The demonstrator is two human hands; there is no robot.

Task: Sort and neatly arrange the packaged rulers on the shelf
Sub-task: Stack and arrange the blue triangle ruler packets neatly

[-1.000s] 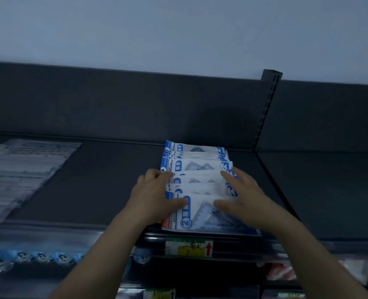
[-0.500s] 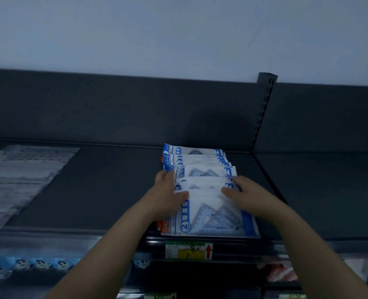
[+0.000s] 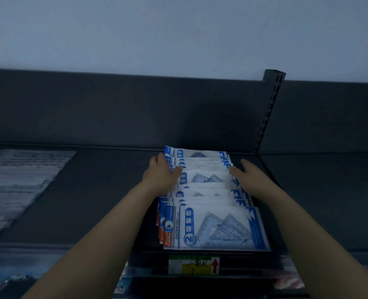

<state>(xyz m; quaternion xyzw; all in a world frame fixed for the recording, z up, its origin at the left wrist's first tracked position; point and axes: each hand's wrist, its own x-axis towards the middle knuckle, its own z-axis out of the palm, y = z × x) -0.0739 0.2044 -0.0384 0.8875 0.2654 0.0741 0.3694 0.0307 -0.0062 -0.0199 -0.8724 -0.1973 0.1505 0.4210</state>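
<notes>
Packaged rulers point(image 3: 213, 225) overlap in one row on shelf point(image 3: 92, 201), front lip to back; row axis runs straight away. Nr far end: left hand point(image 3: 161, 171) at left edge, right hand point(image 3: 249, 175) at right, both flat-fingered, gripping nothing, approx equidistant.

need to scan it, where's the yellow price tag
Head view, bottom centre: the yellow price tag on the shelf edge, directly below the nearest ruler pack.

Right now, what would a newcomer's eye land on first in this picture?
The overlapping row of blue-and-white packaged rulers in the middle of the dark shelf stands out most; the front pack shows clear set squares. The left hand and right hand press against the row's two sides near its back. A pale stack of other packets lies at the far left.
</notes>
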